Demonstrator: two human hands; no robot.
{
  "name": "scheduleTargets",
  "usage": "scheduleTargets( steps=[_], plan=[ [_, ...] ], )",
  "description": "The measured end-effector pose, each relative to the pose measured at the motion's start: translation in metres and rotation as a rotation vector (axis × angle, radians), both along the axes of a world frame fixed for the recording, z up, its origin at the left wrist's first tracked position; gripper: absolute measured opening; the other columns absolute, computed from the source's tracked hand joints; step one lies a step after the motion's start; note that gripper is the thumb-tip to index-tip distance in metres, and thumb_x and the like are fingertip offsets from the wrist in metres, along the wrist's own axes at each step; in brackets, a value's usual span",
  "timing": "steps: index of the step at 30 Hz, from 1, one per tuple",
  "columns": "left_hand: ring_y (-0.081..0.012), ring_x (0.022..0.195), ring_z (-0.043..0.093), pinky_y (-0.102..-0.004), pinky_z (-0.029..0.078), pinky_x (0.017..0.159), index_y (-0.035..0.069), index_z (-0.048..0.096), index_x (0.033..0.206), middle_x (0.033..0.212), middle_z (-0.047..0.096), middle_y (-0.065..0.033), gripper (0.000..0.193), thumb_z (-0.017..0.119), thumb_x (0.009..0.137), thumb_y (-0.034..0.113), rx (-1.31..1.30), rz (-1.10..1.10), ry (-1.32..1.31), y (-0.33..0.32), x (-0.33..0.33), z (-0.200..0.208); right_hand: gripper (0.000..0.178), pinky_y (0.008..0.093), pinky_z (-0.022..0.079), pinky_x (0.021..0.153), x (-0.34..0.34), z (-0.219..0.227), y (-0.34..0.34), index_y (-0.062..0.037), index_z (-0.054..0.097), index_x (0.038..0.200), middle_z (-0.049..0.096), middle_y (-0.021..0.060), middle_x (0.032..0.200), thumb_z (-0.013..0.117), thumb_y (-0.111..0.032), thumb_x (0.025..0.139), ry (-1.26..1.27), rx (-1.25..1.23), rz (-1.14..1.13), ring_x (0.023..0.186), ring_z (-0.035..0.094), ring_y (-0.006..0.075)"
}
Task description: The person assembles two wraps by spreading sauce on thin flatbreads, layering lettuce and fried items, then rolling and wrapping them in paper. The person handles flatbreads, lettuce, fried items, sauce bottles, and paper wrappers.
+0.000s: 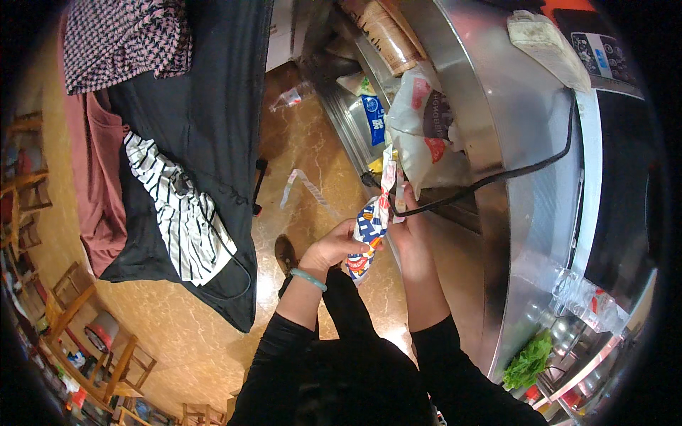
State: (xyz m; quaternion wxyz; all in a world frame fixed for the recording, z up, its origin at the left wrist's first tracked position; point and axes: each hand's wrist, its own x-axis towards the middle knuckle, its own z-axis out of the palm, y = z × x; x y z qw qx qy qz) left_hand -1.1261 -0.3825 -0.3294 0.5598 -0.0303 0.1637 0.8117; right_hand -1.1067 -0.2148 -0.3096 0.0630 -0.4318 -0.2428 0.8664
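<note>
A slim plastic packet (pixel 370 226) printed in blue, white, red and orange is held in front of me. Its neck is bunched, and the loose top rises toward the steel cabinet. My left hand (pixel 332 245), with a pale green bangle on the wrist, grips the packet's lower body. At its neck, my right hand (pixel 407 226) closes on the packet, some of its fingers hidden behind it. Just beyond my hands, the open cabinet holds a large white plastic bag (pixel 414 135), a blue packet (pixel 373 119) and a brown printed package (pixel 387 39).
A black cord (pixel 490 175) hangs across the steel counter front (pixel 490 106), passing by my right hand. Leafy greens (pixel 529 360) lie on the right. Left is a table with a black cloth (pixel 213 106) and striped fabric (pixel 181 213). Plastic scraps (pixel 290 186) lie on the floor.
</note>
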Motion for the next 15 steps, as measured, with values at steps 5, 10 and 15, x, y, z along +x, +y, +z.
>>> scheduleTargets(
  steps=[5, 10, 15],
  plan=[
    [-0.0187, 0.097, 0.06, -0.0296, 0.045, 0.087, -0.003, 0.049, 0.117, 0.101, 0.061, -0.0083, 0.055, 0.072, 0.068, 0.01, -0.088, -0.08, 0.001, -0.008, 0.001, 0.004, 0.027, 0.0387, 0.044, 0.087, 0.001, -0.006, 0.004, -0.0113, 0.057, 0.112, 0.062, 0.003, 0.102, 0.056, -0.027, 0.09, -0.079, -0.028, -0.124, 0.098, 0.056, 0.0177],
    [-0.0243, 0.095, 0.06, -0.0347, 0.047, 0.085, -0.003, 0.04, 0.126, 0.103, 0.06, -0.0151, 0.061, 0.066, 0.072, 0.01, -0.103, 0.083, -0.036, -0.011, 0.02, 0.007, 0.018, 0.0293, 0.045, 0.071, 0.018, -0.013, 0.006, -0.0129, 0.06, 0.102, 0.061, -0.0024, 0.089, 0.06, -0.024, 0.088, -0.146, -0.049, -0.112, 0.078, 0.056, 0.0109],
    [-0.0215, 0.087, 0.061, -0.0324, 0.05, 0.075, 0.0, 0.046, 0.121, 0.099, 0.06, -0.0129, 0.045, 0.059, 0.081, 0.015, -0.291, 0.297, -0.232, -0.007, 0.035, 0.017, 0.013, 0.0217, 0.042, 0.057, 0.051, 0.019, -0.012, -0.0103, 0.062, 0.096, 0.058, -0.0022, 0.075, 0.065, -0.013, 0.084, -0.246, 0.358, 0.056, 0.061, 0.051, 0.0063]
  ],
)
